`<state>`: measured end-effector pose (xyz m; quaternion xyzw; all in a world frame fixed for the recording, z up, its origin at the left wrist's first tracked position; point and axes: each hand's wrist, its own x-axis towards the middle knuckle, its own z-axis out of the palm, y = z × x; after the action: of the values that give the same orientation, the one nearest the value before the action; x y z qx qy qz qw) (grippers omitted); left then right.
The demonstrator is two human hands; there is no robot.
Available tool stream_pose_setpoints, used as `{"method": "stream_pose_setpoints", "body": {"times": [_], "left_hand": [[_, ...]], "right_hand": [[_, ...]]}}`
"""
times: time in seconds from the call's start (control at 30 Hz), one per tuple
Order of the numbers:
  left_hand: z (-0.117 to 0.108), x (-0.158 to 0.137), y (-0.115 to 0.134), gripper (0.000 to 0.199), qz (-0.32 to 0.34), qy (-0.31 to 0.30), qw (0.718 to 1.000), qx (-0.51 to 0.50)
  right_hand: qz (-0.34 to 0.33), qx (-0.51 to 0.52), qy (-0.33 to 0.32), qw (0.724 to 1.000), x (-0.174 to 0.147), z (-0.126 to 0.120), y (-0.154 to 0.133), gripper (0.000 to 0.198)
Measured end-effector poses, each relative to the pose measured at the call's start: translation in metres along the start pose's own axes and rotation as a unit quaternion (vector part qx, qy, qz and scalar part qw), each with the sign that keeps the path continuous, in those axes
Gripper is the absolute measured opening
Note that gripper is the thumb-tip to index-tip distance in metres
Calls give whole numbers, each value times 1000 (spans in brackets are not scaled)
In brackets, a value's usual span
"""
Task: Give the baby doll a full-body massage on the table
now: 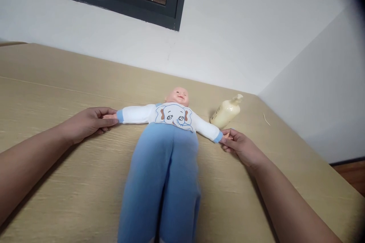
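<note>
My left hand (pixel 95 124) and right hand (pixel 238 145) each pinch one hand of the doll (pixel 168 146), face-up on the table (pixel 99 186) between them, so I should hold its sleeves (pixel 138 114) spread evenly and lightly, minding the bottle (pixel 226 113) just beyond the right one.

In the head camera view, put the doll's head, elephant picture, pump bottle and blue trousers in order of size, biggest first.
1. Blue trousers: clearly largest, though nearest the camera and cut off below.
2. Elephant picture and pump bottle: too alike to rank.
3. Doll's head: smallest.
</note>
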<state>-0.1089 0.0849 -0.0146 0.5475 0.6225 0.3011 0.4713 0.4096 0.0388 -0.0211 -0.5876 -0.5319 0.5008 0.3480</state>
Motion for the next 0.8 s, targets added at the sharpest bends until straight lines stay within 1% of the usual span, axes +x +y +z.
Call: {"method": "stream_pose_setpoints", "body": {"times": [0.2, 0.37, 0.5, 0.6, 0.67, 0.73, 0.8], "left_hand": [[-1, 1, -3, 39, -2, 2, 1000, 8], [-3, 3, -6, 34, 13, -15, 999, -32], [-4, 5, -8, 36, 7, -5, 999, -54], [-4, 5, -7, 34, 7, -4, 999, -37], [-2, 3, -5, 32, 8, -5, 1000, -5], [1, 0, -1, 30, 7, 0, 1000, 29], [4, -3, 4, 30, 2, 11, 999, 40]], "right_hand": [[11, 16, 11, 1000, 2, -2, 3, 48], [1, 14, 7, 1000, 1, -1, 3, 43], [0, 6, 7, 1000, 1, 0, 2, 45], [0, -17, 15, 1000, 1, 0, 2, 46], [-1, -29, 18, 999, 1, 0, 2, 45], [-1, -18, 16, 1000, 2, 0, 3, 43], [-1, 11, 14, 1000, 3, 0, 6, 40]]}}
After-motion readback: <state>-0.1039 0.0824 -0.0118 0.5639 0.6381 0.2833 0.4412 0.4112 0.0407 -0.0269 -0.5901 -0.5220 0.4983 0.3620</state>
